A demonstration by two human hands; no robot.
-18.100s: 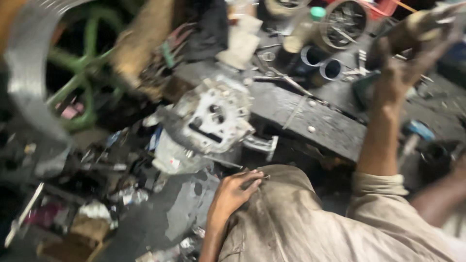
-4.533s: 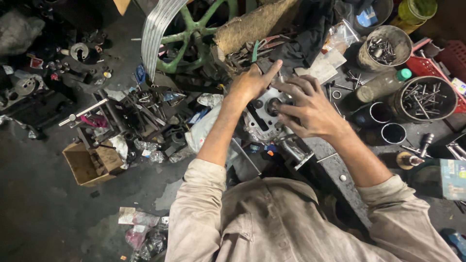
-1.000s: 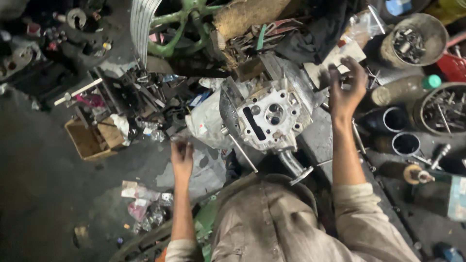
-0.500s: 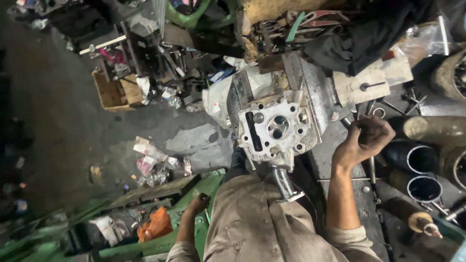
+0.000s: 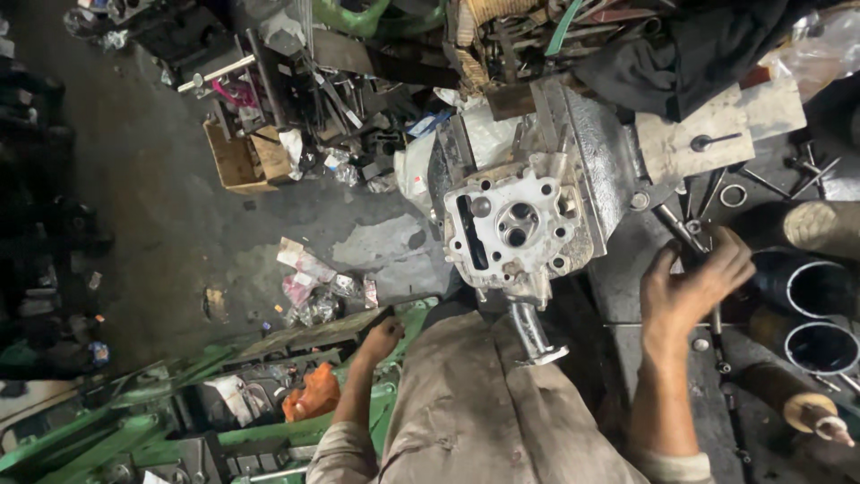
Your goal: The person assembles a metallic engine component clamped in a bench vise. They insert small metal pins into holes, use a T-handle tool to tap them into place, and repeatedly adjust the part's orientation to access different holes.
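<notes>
The right hand (image 5: 694, 282), fingers loosely curled, is closing around a slim steel rod (image 5: 685, 235) beside the grey cast-metal cylinder head (image 5: 520, 224), while the left hand (image 5: 383, 339) is hanging empty, half-closed.

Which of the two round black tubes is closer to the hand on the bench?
The upper black tube. It lies right beside the right hand, level with its fingers. The other black tube sits lower in the picture, farther from the hand.

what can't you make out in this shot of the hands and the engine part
Head view only:
- Right hand: its back faces the camera, so whatever lies under the fingers among the long metal tools is hidden.
- Left hand: curled by the green frame, grip unclear.
- Engine part: underside and pipe joint hidden.
</notes>
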